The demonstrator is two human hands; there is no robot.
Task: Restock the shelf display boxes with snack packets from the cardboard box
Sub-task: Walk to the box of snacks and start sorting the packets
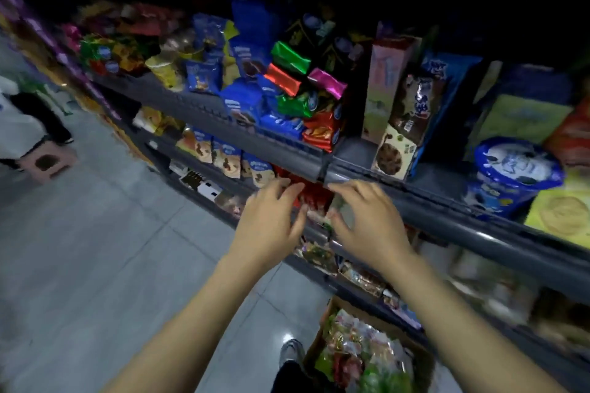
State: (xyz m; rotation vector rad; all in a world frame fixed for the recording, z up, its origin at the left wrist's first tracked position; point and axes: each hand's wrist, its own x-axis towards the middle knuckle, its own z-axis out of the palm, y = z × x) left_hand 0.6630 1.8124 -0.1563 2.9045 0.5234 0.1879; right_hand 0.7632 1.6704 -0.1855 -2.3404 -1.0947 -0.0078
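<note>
Both hands were up at the second shelf from the top, reaching into the gap under the grey rail (319, 166). The left hand (271, 220) had its fingers (289, 190) spread and lying over the red packets (311, 193) stacked there; the right hand (367, 220) was just beside it, fingers (343, 190) curled forward, thumb low. The red packets lay between the two hands and slightly ahead of the fingertips, so either hand was about equally near. Blur made it impossible to tell whether either hand actually pinched a packet or only pressed on the stack.

The packets seemed to stand on edge in a row, with the row running back into the shelf, away from the person. If so, any push or tuck would need to go forward and down, under the rail, not sideways.

The cardboard box (322, 329) sat on the floor well below the hands, down by the person's shoe (291, 351), open and full of mixed wrapped packets (360, 348). It lay nearer the right arm, so a reach for more stock would likely fall to that side.
</note>
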